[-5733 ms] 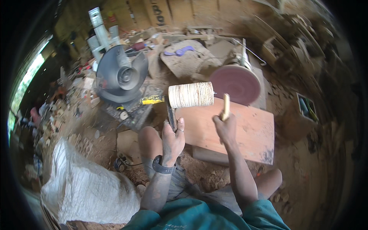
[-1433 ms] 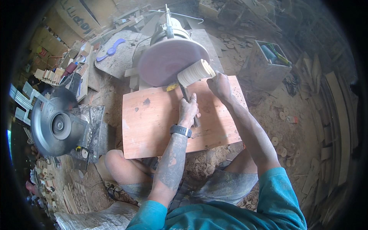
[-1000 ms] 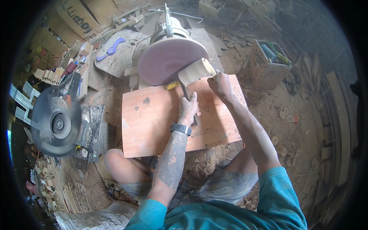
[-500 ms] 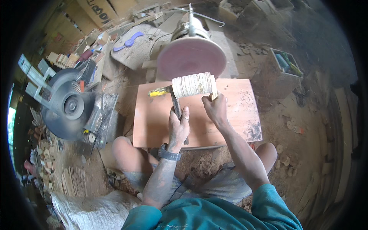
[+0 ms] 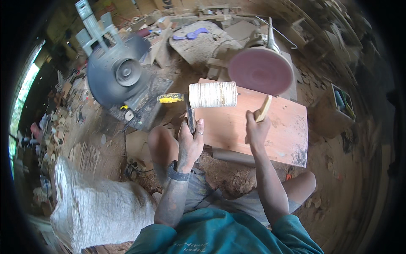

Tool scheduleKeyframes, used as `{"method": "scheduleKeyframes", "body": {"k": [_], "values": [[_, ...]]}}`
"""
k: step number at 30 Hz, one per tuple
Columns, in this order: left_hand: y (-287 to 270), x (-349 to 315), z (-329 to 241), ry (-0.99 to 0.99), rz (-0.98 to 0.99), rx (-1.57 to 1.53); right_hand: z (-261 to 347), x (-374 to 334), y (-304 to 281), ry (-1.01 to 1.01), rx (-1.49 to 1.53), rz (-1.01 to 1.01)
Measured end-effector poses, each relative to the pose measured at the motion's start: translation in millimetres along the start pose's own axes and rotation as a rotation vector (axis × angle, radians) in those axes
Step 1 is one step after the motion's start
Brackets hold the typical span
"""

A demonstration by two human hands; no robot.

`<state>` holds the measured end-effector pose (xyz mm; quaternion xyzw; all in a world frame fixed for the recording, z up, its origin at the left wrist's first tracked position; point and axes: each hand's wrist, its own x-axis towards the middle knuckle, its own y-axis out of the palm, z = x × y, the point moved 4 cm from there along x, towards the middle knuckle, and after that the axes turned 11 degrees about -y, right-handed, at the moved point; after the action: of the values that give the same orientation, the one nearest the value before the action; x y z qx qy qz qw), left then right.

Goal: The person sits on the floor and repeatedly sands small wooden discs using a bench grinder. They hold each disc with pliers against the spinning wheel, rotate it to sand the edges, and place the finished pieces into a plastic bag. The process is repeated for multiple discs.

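Ribbed pale cylinder point(image 5: 212, 94) at centre frame, above the wooden surface point(image 5: 281, 133), clear of the reddish disc point(image 5: 261, 71) at upper right. Left hand point(image 5: 190, 146): fingers wrapped around the dark bar point(image 5: 191, 122) below the cylinder's left end. Right hand point(image 5: 258, 132): fingers curled around a wooden piece point(image 5: 264, 109), apart from the cylinder. Progress, as judged: cylinder mounted on its thin pin point(image 5: 239, 93); brown streaks remain on its side, suggesting incomplete evenness; completion cannot be confirmed.
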<state>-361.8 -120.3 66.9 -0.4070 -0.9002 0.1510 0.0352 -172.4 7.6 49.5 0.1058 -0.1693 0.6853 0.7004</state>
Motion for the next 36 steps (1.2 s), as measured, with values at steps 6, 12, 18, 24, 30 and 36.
{"method": "scheduleKeyframes", "body": {"k": [6,12,18,24,30,36], "values": [[-36.4,-6.8,-14.5,0.082,-0.142,0.061,-21.3,1.3,15.4,0.106,0.004,0.074],[-66.5,-18.0,-32.3,0.074,-0.289,0.298,-47.8,-9.0,17.6,0.32,0.007,0.229],[-92.4,-23.1,-33.6,-0.035,-0.267,0.059,-71.8,-11.7,9.3,0.429,0.139,0.482],[-172.5,-63.9,-82.4,-0.07,-0.359,-0.279,-78.9,-8.7,3.5,0.392,0.119,0.541],[-341.6,-168.0,-138.3,0.044,-0.648,-0.181,-92.1,-4.6,9.7,0.404,0.198,0.557],[-460.3,-287.8,-168.6,-0.249,-1.055,0.642,-101.2,-4.0,9.2,0.382,0.14,0.537]]}}
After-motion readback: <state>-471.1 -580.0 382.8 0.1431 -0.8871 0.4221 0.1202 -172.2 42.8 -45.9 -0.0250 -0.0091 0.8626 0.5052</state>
